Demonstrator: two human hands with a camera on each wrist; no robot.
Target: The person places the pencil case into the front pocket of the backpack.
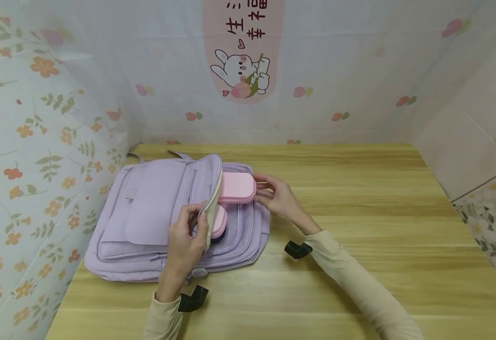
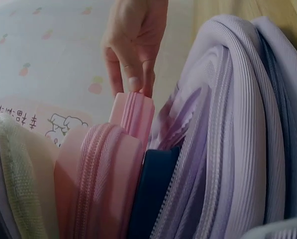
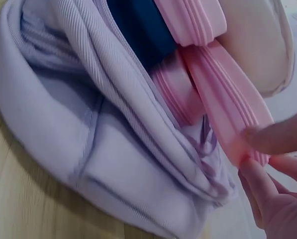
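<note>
A lilac backpack (image 1: 154, 203) lies on the table with its front compartment unzipped. My left hand (image 1: 187, 236) grips the edge of the lifted front panel, whose pale lining (image 3: 260, 45) shows. My right hand (image 1: 279, 198) pinches the outer end of a long pink zippered case (image 1: 237, 185), which sticks partly out of the opening; its other end is hidden in the bag. Beside it, a second pink zippered case (image 2: 101, 184) sits in the compartment, next to a dark blue item (image 2: 155, 189). In the right wrist view another pink piece (image 3: 180, 92) shows beneath the long case.
The wooden table (image 1: 358, 198) extends right of the backpack. Behind it hangs a printed cloth (image 1: 154, 56) with a rabbit picture, and a floral cloth (image 1: 39, 141) borders the left side. Black wrist mounts (image 1: 298, 249) sit on both forearms. A buckle (image 1: 199, 273) lies at the bag's near edge.
</note>
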